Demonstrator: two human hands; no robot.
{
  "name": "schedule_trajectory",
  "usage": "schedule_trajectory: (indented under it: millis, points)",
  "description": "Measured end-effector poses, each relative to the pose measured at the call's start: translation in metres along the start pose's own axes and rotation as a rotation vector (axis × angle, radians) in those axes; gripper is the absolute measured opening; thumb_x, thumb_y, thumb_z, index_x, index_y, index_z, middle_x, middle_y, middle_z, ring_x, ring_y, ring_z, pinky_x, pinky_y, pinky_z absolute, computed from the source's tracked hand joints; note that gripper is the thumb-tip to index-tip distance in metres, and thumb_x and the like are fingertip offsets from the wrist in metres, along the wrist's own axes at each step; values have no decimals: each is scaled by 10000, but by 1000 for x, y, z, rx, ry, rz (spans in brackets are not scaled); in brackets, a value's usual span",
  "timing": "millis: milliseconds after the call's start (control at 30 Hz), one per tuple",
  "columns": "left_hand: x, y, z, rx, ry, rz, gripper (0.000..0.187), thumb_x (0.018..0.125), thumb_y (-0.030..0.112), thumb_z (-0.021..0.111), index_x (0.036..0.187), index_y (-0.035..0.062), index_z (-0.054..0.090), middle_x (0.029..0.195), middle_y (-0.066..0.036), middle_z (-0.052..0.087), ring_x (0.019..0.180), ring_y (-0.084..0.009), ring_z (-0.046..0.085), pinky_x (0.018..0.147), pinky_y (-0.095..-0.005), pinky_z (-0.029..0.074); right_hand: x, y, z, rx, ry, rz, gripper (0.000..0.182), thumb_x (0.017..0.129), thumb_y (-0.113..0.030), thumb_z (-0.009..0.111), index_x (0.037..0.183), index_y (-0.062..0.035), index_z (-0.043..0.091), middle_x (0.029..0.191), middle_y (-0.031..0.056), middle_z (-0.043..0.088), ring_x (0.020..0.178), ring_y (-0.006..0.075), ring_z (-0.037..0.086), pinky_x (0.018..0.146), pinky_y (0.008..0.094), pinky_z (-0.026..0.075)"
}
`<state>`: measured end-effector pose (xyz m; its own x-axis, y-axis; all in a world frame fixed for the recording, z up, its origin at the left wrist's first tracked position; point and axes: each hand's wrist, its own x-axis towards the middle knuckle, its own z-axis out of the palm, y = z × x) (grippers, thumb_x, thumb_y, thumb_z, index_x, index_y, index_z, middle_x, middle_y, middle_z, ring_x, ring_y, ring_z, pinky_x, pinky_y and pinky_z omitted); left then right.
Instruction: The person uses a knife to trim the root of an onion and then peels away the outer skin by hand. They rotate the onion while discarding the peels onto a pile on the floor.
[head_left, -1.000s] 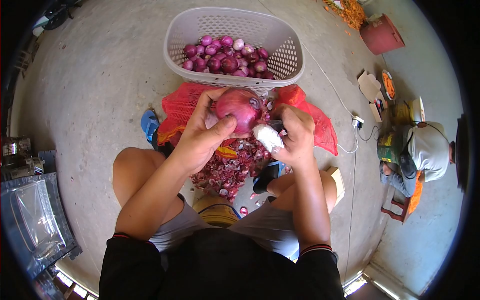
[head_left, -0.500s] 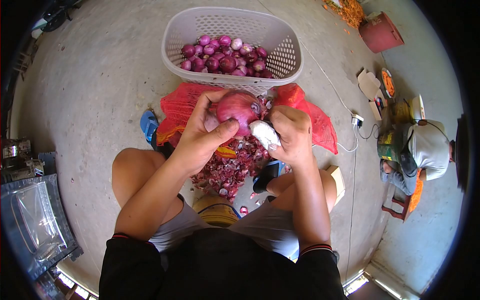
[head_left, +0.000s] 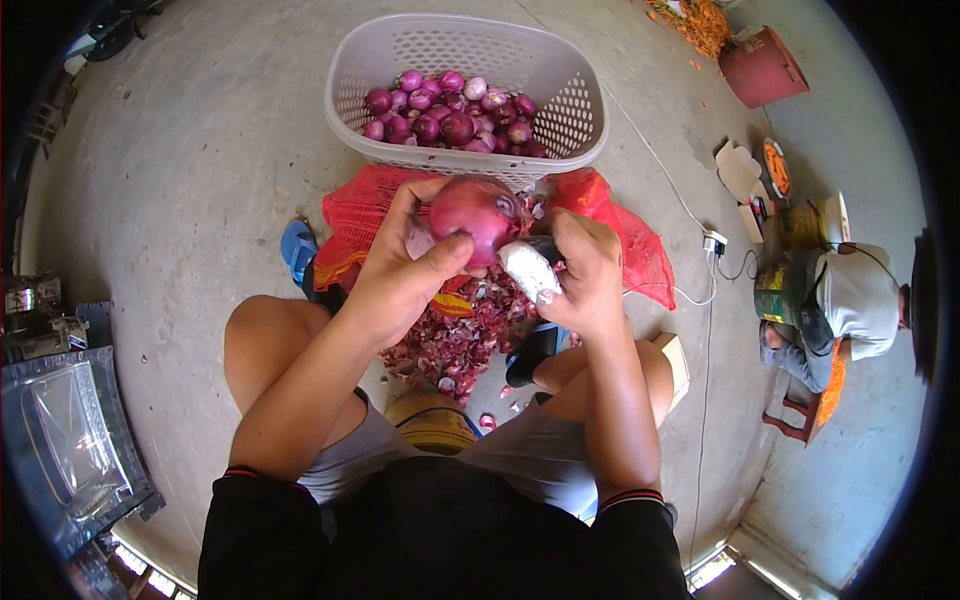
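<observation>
Our left hand [head_left: 410,265] pinches a red onion [head_left: 474,222] beside the right hand [head_left: 585,268].
The onion sits between our left thumb and fingers, above the heap of skins [head_left: 455,340] and just below the basket [head_left: 466,95]; our right hand, closed around a white-wrapped tool [head_left: 530,272], holds its wrapped part beside the onion's lower right side.
</observation>
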<state>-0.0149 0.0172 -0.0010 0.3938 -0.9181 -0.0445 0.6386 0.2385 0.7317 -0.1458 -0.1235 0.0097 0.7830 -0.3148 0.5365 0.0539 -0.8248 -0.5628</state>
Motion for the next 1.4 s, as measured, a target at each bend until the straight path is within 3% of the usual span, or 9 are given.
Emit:
schedule_trajectory:
  millis: [100, 500, 800, 1200, 1400]
  points:
    - [1, -2, 4, 42, -5, 46, 460, 838, 59, 626, 1211, 76, 357, 1184, -94, 506, 1072, -177, 523, 883, -348, 471, 2, -8, -2, -42, -23, 118, 285, 598, -195, 685, 691, -31, 471, 587, 106, 448, 530, 321, 492, 470, 392, 381]
    - [2, -2, 2, 58, 14, 57, 471, 837, 71, 637, 1212, 67, 351, 1185, -101, 502, 1073, -174, 520, 871, -320, 477, 8, -8, -5, -7, -176, -8, 221, 637, -156, 677, 690, -47, 492, 603, 112, 484, 563, 315, 529, 488, 403, 397]
    - [5, -4, 2, 146, -19, 179, 553, 773, -12, 682, 1202, 73, 345, 1216, -115, 486, 1127, -200, 491, 965, -353, 403, 3, -15, 0, -17, -31, 213, 252, 679, -183, 687, 736, -36, 491, 618, 117, 513, 563, 323, 539, 502, 389, 412]
    - [6, -7, 1, 194, -39, 240, 606, 743, -64, 689, 1202, 79, 320, 1221, -154, 477, 1129, -215, 490, 954, -361, 418, 4, -10, 0, -48, -66, 130, 226, 668, -173, 687, 685, -42, 503, 595, 108, 497, 539, 308, 531, 478, 393, 398]
    - [5, -10, 1, 154, 3, 208, 603, 745, -57, 691, 1201, 76, 321, 1210, -161, 485, 1110, -214, 504, 949, -361, 427, 9, -10, -3, -69, -137, -36, 210, 651, -157, 674, 659, -58, 489, 572, 92, 475, 537, 293, 526, 471, 397, 395]
